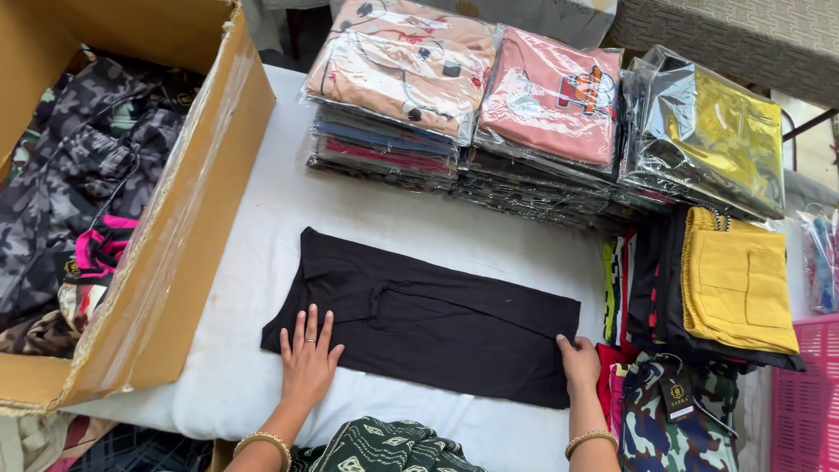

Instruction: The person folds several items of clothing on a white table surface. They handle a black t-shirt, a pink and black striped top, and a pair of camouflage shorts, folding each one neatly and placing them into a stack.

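Across the middle of the frame we have a black garment [428, 319] folded into a long band on the white table [262, 227]. Our left hand [308, 360] lies flat on its lower left corner, fingers spread and pressed down. Our right hand [579, 360] pinches the cloth's lower right edge, thumb on top. At the left of the frame a cardboard box [175, 236] holds camouflage and patterned clothes. Toward the top sit stacks of clothes bagged in clear plastic: peach [402, 61], pink [551, 96], yellow [712, 140]. At the right lies a yellow folded garment [738, 280] on dark ones, beside a pink crate [804, 393].
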